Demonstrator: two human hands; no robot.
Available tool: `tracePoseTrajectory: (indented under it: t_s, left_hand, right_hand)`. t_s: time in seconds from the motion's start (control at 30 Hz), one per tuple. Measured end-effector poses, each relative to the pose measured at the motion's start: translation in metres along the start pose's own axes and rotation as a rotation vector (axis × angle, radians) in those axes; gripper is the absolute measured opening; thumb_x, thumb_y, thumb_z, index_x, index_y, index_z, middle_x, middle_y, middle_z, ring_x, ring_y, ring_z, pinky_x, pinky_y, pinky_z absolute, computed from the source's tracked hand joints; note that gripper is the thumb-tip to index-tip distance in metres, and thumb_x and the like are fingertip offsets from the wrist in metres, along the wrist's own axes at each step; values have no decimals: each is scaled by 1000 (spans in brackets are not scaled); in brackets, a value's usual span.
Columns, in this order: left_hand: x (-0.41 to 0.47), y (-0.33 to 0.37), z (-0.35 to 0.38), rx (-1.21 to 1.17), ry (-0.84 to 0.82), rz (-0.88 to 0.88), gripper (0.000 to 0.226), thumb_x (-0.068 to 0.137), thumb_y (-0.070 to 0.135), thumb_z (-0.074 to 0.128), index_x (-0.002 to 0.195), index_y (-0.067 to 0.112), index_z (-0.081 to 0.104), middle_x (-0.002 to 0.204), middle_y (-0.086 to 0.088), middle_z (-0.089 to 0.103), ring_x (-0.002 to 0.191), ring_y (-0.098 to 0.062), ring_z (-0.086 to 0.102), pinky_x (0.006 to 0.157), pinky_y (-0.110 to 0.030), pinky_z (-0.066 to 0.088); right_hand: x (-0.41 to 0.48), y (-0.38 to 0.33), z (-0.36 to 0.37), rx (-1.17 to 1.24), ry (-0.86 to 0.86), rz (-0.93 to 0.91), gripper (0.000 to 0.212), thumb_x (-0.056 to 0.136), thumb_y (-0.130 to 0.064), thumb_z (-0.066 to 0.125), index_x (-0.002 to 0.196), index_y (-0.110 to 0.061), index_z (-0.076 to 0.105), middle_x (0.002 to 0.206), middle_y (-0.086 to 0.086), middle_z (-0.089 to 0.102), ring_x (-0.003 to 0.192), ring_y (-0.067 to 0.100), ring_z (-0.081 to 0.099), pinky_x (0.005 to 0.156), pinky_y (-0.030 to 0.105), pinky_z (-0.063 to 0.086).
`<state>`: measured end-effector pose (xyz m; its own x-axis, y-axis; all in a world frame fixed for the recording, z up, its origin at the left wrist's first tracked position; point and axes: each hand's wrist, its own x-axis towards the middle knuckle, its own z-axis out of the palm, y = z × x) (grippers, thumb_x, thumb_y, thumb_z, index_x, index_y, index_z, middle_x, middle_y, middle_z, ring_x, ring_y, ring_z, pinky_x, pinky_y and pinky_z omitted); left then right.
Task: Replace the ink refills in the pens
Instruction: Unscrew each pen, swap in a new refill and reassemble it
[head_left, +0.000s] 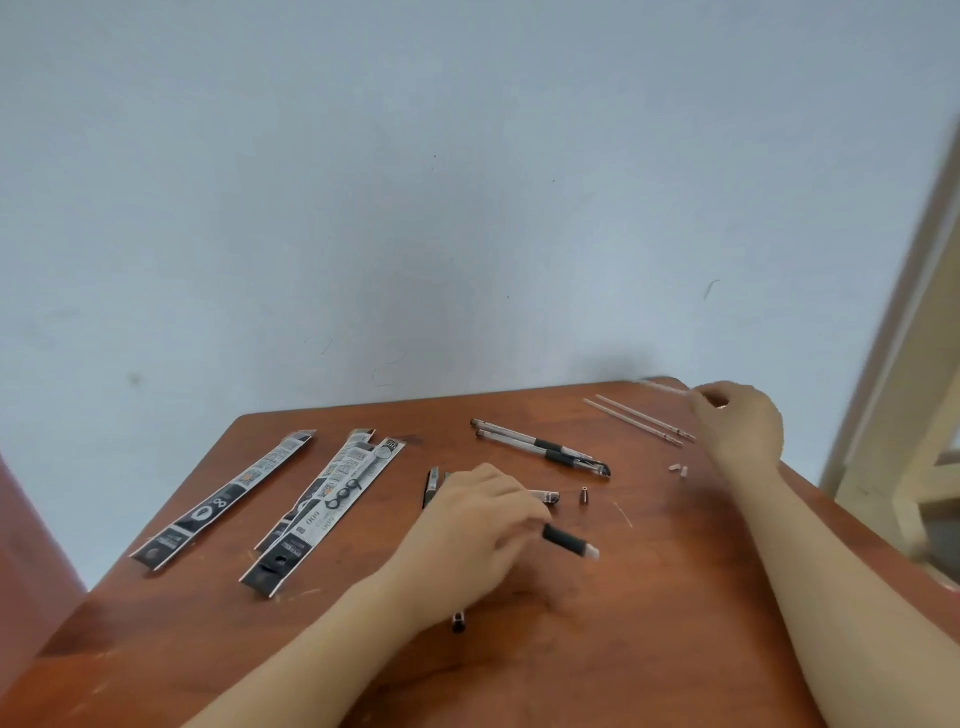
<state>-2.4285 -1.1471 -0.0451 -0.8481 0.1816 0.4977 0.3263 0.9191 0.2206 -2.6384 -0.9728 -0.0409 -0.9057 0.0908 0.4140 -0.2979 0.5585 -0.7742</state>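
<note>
My left hand (480, 525) grips an open pen barrel (569, 540) with a black rubber grip, low over the middle of the brown table (649, 623). My right hand (740, 421) pinches a thin clear refill (662, 388) at the table's far right corner. Two more bare refills (639, 420) lie just left of that hand. Two assembled pens (540, 447) lie side by side behind my left hand. A small metal pen tip (584, 495) stands to the right of my left hand. Another pen part (545, 496) lies partly hidden behind my fingers.
Three refill packets lie on the left half of the table, one apart (223, 501) and two overlapping (322, 512). A black pen cap (431, 486) lies left of my left hand, another dark piece (458, 622) under my wrist. Two tiny caps (679, 469) sit near my right forearm.
</note>
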Motion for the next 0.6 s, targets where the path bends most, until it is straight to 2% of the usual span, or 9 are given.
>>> tracePoseTrajectory:
  t_s: [0.17, 0.27, 0.33, 0.4, 0.6]
  left_hand:
    - [-2, -2, 10, 67, -79, 7, 21, 82, 25, 45, 84, 23, 66, 83, 8, 67, 81, -16, 56, 67, -32, 49]
    - [-1, -1, 11, 82, -113, -11, 22, 85, 23, 47, 95, 21, 66, 95, 3, 66, 92, -17, 53, 78, -35, 45]
    - [-1, 0, 12, 82, -157, -27, 28, 85, 26, 44, 103, 21, 65, 103, 2, 64, 99, -18, 50, 85, -36, 42]
    - [-1, 2, 12, 95, -192, -44, 33, 85, 29, 41, 108, 21, 63, 108, 2, 63, 103, -18, 49, 88, -36, 41]
    - [0, 4, 10, 115, -236, -73, 27, 91, 24, 47, 116, 24, 59, 115, 5, 59, 108, -13, 44, 93, -32, 36]
  right_hand:
    - [1, 7, 11, -227, -200, -40, 20, 82, -14, 53, 82, -18, 73, 93, 10, 68, 108, 33, 49, 76, 39, 50]
    - [1, 7, 12, -325, -260, -23, 22, 81, -14, 50, 79, -19, 71, 81, 9, 67, 111, 29, 44, 77, 36, 48]
    - [-1, 5, 12, -389, -305, -14, 24, 80, -11, 47, 80, -16, 70, 76, 8, 69, 110, 27, 40, 71, 32, 44]
    - [-3, 4, 13, -436, -310, -24, 25, 80, -8, 46, 82, -13, 70, 81, 9, 69, 110, 28, 38, 69, 31, 41]
    - [-2, 4, 13, -514, -328, -40, 21, 76, -6, 49, 78, -10, 70, 87, 12, 66, 109, 30, 40, 69, 30, 38]
